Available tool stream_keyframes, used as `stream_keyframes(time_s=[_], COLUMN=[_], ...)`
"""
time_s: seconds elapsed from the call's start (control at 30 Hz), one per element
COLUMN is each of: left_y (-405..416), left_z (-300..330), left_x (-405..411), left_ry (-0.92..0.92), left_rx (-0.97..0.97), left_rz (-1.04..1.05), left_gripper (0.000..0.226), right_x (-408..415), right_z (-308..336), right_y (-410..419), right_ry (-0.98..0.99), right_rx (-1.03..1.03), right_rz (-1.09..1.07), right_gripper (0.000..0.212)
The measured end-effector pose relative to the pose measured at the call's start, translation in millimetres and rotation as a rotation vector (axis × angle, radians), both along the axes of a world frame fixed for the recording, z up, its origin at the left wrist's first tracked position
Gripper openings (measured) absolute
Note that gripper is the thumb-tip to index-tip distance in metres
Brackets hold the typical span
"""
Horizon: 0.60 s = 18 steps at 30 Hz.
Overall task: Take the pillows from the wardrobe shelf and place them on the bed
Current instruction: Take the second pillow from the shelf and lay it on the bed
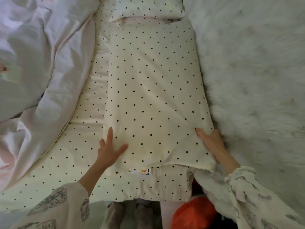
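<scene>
A cream, black-dotted rectangular pillow (153, 96) is laid lengthwise on the matching dotted bed sheet (69, 156), between a crumpled pale pink duvet (41, 63) and a white fluffy blanket (255, 80). Its near left corner is pressed by the left hand (109, 149) with straight, spread fingers, while its near right edge is grasped by the right hand (209, 139). A second dotted pillow (148, 7) is seen just beyond it.

We see a crumpled pale pink duvet (41, 66) well left of the white fluffy blanket (255, 71), and an orange object (193, 214) below that blanket's near edge.
</scene>
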State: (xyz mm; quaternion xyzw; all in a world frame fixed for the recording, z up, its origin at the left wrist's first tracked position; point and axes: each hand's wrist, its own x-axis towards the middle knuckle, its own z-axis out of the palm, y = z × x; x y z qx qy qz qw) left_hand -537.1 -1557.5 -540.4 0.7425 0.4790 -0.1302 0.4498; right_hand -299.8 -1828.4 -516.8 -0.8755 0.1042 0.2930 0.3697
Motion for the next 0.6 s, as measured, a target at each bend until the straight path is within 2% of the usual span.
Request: stream_keyframes(time_s=[0.2,0.33,0.47,0.6], left_y=[11.2,19.4,25.4,29.4], left_z=[-4.4,9.7,21.9,31.0], left_x=[-0.6,-4.1,-4.4,3.8], left_ry=[0.081,0.132,0.090,0.062], left_rx=[-0.067,-0.063,0.072,0.152], left_rz=[-0.072,-0.175,-0.264,-0.433], left_gripper=[0.098,0.096,0.078,0.071], right_x=[-9.1,-30.8,-45.1,-49.3], right_z=[4.9,18.3,32.9,41.5], right_y=[4.1,8.6,21.1,60.2], right_ry=[0.004,-0.091,-0.288,-0.344], right_rx=[0.031,-0.128,-0.325,-0.547], right_rz=[-0.047,0.015,0.336,0.617], right_gripper=[0.072,0.073,0.073,0.070])
